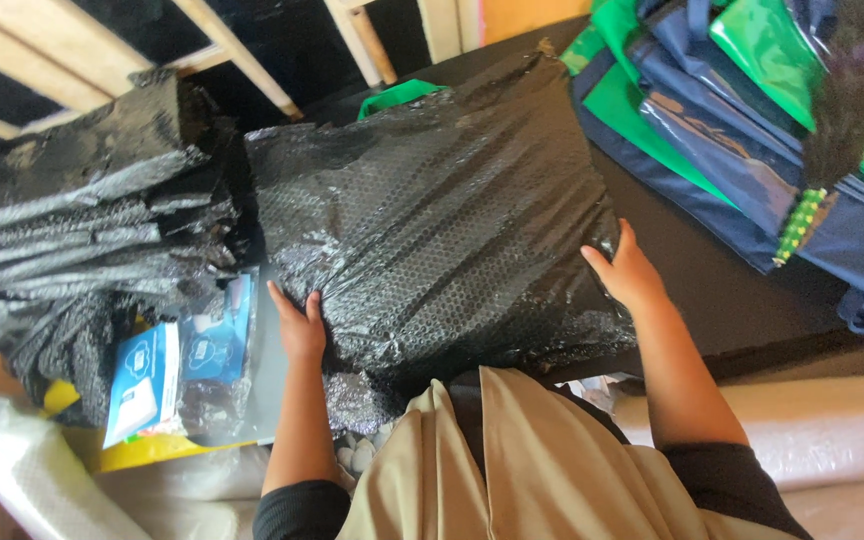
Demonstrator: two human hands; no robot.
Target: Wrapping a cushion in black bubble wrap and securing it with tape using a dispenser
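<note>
Two hands on one big black bubble-wrap bundle, we note. Far left: stack of folded black wrap, blue-and-white packets just below it. Our left hand lies flat on bundle's near-left edge, fingers spread, extended, pressing on the wrap, not curled round it. Bundle lies across black counter, centre. Our right hand presses bundle's right edge, fingers open, palm against the side. Far right: pile of green and navy bags, dark feather duster across it.
</note>
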